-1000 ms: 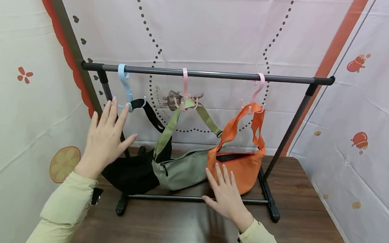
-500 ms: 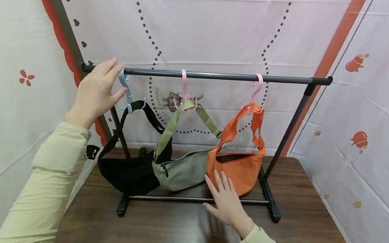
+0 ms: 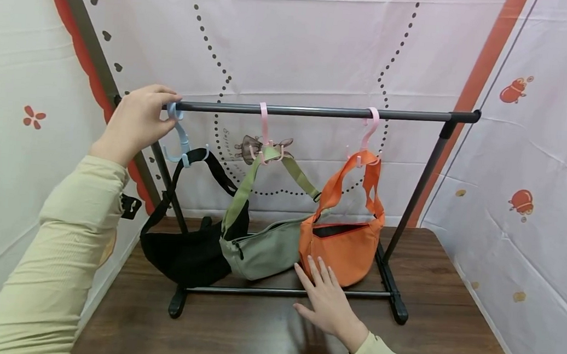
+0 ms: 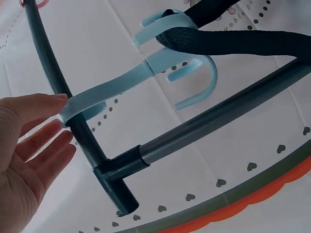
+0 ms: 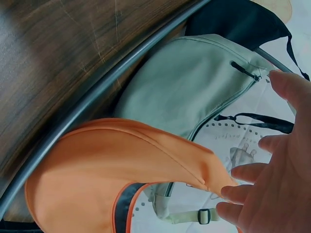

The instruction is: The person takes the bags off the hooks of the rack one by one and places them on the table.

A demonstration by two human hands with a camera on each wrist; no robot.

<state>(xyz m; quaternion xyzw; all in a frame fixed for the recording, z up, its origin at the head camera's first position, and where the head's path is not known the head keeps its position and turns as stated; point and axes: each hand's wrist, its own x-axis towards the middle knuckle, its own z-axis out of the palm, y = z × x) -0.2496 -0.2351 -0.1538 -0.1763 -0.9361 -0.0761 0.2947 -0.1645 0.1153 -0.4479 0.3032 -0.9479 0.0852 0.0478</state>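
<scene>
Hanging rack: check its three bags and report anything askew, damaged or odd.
In the head view, the green-grey bag hangs askew, its left end lower than its right. The orange bag shows a dark gap near its top, as if left unzipped. No damage or spill stands out.

The light blue hook (image 4: 114, 86) curls over a bar (image 3: 317, 112) at ten o'clock in the head view, its top pinched by the left hand (image 3: 139, 120). From it the floppy black bag (image 3: 189, 255) hangs by its strap, at eight o'clock. Between four and five o'clock hangs the round orange bag (image 3: 349, 253), mouth open, near the right hand (image 3: 329, 306).
</scene>
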